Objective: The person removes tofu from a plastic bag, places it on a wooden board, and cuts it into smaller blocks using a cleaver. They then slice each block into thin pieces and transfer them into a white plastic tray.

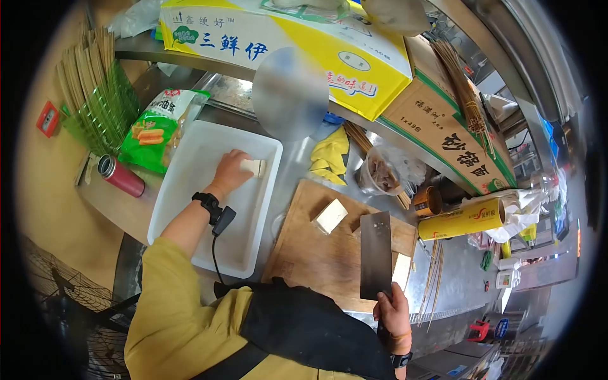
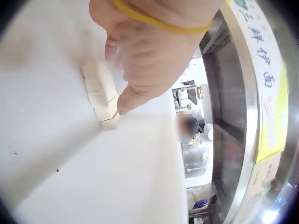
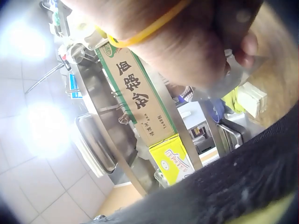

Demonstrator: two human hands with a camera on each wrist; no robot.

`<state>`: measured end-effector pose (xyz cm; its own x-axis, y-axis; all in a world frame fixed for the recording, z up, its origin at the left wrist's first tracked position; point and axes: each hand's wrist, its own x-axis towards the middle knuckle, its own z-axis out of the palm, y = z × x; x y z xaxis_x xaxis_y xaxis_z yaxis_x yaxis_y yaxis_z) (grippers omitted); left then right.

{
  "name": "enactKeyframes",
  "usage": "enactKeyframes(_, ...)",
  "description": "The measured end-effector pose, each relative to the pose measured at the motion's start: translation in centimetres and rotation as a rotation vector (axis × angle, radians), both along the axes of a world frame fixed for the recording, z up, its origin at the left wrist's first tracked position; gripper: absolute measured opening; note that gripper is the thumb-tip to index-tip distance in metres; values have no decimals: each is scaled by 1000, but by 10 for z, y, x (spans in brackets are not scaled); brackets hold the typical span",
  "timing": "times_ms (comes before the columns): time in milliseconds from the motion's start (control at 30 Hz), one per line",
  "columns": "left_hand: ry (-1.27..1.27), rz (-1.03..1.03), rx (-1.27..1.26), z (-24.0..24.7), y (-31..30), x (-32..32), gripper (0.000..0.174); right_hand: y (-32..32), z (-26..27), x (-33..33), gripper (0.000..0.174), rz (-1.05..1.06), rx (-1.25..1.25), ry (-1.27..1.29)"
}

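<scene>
My left hand (image 1: 233,171) reaches into a white plastic tub (image 1: 166,190). Its fingers are at a row of cut, pale tofu pieces (image 2: 99,95) on the tub floor. The thumb tip touches the row's side in the left wrist view, and the other fingers are partly hidden. My right hand (image 1: 394,310) grips a cleaver (image 1: 376,256) by its handle, the broad blade upright over the right part of a wooden cutting board (image 1: 304,253). A tofu block (image 1: 330,216) sits on that board. More tofu (image 1: 401,271) shows at the right, partly behind the blade.
Left of the tub stand a green food bag (image 1: 155,136), a red flask (image 1: 120,176) and bundled skewers (image 1: 88,69). Beyond the board are a yellow cloth (image 1: 329,155), a plastic container (image 1: 379,171) and a yellow roll (image 1: 461,218). Cartons (image 1: 443,120) line the shelf above.
</scene>
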<state>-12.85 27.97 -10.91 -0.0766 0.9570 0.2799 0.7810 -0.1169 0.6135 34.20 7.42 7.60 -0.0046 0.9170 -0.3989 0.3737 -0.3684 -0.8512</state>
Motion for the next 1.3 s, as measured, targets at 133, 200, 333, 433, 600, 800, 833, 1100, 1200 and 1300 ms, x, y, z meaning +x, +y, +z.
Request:
enactKeyframes(133, 159, -169, 2, 24, 0, 16, 33, 0, 2, -6, 13, 22, -11, -33)
enactKeyframes(200, 188, -206, -15, 19, 10, 21, 33, -4, 0, -3, 14, 20, -29, -21)
enactKeyframes(333, 187, -211, -47, 17, 17, 23, 30, -11, 2, 1, 15, -12, 1, -32)
enactKeyframes(433, -106, -166, -35, 53, 9, 36, 26, -25, -10, 12, 7, -42, 12, -71)
enactKeyframes(600, -491, -372, -173, 89, -23, 135, 45, -41, -33, 28, 12, 133, 72, -373)
enactKeyframes(800, 184, -258, -227, 56, -45, 236, 98, -69, -76, 56, 15, 252, 272, -591)
enactKeyframes(833, 196, -237, -274, 53, -48, 246, 101, -73, -74, 55, 15, 235, 240, -588)
enactKeyframes(1100, 271, -25, -357, 26, -35, 279, 88, -72, -112, 86, 17, 263, 314, -448)
enactKeyframes(1200, 254, -26, -398, 82, -49, 291, 82, -64, -117, 102, 18, 267, 287, -416)
enactKeyframes(1300, 209, -122, -274, 51, -39, 269, 81, -61, -124, 113, 19, 238, 211, -350)
